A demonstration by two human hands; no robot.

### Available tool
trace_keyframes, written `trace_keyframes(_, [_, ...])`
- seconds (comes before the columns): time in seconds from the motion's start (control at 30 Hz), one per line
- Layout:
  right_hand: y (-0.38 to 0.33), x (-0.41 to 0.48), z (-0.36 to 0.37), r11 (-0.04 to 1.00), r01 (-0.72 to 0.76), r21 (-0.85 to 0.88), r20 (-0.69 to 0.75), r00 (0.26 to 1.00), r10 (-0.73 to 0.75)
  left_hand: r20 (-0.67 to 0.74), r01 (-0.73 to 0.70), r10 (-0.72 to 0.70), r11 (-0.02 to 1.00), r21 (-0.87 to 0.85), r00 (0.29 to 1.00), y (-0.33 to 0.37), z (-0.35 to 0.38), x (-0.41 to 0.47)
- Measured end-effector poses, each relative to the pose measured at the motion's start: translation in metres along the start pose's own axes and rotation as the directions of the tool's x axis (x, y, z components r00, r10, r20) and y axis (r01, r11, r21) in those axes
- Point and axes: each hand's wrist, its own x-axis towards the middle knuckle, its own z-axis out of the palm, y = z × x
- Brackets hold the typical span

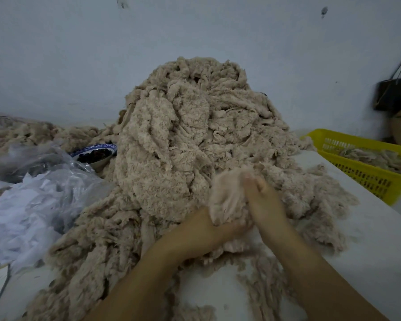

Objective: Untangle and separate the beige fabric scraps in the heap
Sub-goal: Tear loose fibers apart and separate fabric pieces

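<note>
**Desk** (368, 239): white top, bare at 4 o'clock, littered with beige fluff close to the person.

**Heap** (171, 140): tall mound of fuzzy beige strips at 12 o'clock, against the wall. Its skirts spill down toward 7 and 4 o'clock. The strips loop through one another and few loose ends show.

**Plastic sheeting** (26, 205): crumpled, white and clear, at 9 o'clock, touching the heap's left skirt.

**Yellow basket** (361, 179): at 2 o'clock beside the desk edge, with some beige scraps lying in it (probably the sorted lot).

**Dark bag** (394, 93): hangs by the wall, beyond the basket.

**Bowl** (95, 156): blue-patterned rim, dark contents, at 10 o'clock, wedged between sheeting and heap.

**Left hand** (195, 230): at the heap's foot near 6 o'clock. It cups a pale scrap (227, 200) from below, fingers curled under and mostly hidden.

**Right hand** (264, 205): just beside the left hand. Its fingers (249, 184) are pressed together with the thumb, pinching the scrap's upper edge. The tips are blurred.

**Risks**
- The scrap's lower end appears to run into the tangle, so a hard pull could drag neighbouring strips along or tighten the knot.
- Pulling from the foot may bring the mound sliding forward off the desk.
- It could equally slide sideways into the bowl.
- Fluff sheds readily.
</note>
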Motion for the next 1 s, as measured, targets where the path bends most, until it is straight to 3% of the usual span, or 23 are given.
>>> trace_keyframes(0.1, [0.002, 0.005, -0.009, 0.974, -0.130, 0.185, -0.071, 0.987, 0.146, -0.023, 0.074, -0.074, 0.997, 0.032, 0.997, -0.002, -0.003, 0.001])
trace_keyframes(0.27, [0.001, 0.004, -0.007, 0.968, -0.078, 0.238, -0.071, 0.993, 0.098, -0.120, 0.160, -0.200, 0.946, -0.281, 0.972, -0.004, -0.005, -0.005])
trace_keyframes(0.43, [-0.002, -0.001, -0.012, 0.948, -0.120, 0.295, -0.055, 0.988, 0.142, -0.221, 0.075, -0.265, 0.781, -0.620, 0.938, -0.012, -0.017, 0.002])
trace_keyframes(0.57, [-0.006, -0.001, -0.017, 0.882, -0.175, 0.437, 0.002, 0.981, 0.193, -0.228, 0.000, -0.251, 0.672, -0.741, 0.941, -0.010, -0.023, 0.005])
trace_keyframes(0.67, [-0.004, -0.001, -0.017, 0.911, -0.224, 0.347, 0.067, 0.975, 0.214, -0.291, 0.016, -0.317, 0.701, -0.713, 0.903, -0.010, -0.022, 0.006])
trace_keyframes(0.73, [0.000, -0.001, -0.013, 0.937, -0.237, 0.255, 0.104, 0.971, 0.217, -0.365, 0.078, -0.350, 0.806, -0.587, 0.863, -0.009, -0.025, 0.007])
trace_keyframes(0.8, [0.004, -0.001, -0.007, 0.981, -0.188, 0.039, 0.160, 0.971, 0.179, -0.507, 0.105, -0.321, 0.907, -0.407, 0.800, -0.002, -0.029, 0.010])
trace_keyframes(0.87, [0.008, -0.003, 0.001, 0.970, -0.050, -0.239, 0.269, 0.956, 0.115, -0.600, 0.064, -0.275, 0.935, -0.349, 0.751, 0.007, -0.028, 0.027])
trace_keyframes(0.9, [0.010, -0.005, 0.005, 0.942, 0.038, -0.333, 0.338, 0.938, 0.082, -0.561, 0.038, -0.257, 0.928, -0.372, 0.787, 0.016, -0.026, 0.039])
trace_keyframes(0.97, [0.014, -0.011, 0.012, 0.904, 0.168, -0.393, 0.448, 0.893, 0.029, -0.297, 0.017, -0.186, 0.871, -0.492, 0.937, 0.040, -0.017, 0.059])
trace_keyframes(1.0, [0.016, -0.013, 0.013, 0.902, 0.192, -0.387, 0.471, 0.882, 0.014, -0.163, 0.045, -0.154, 0.846, -0.531, 0.975, 0.048, -0.014, 0.069])
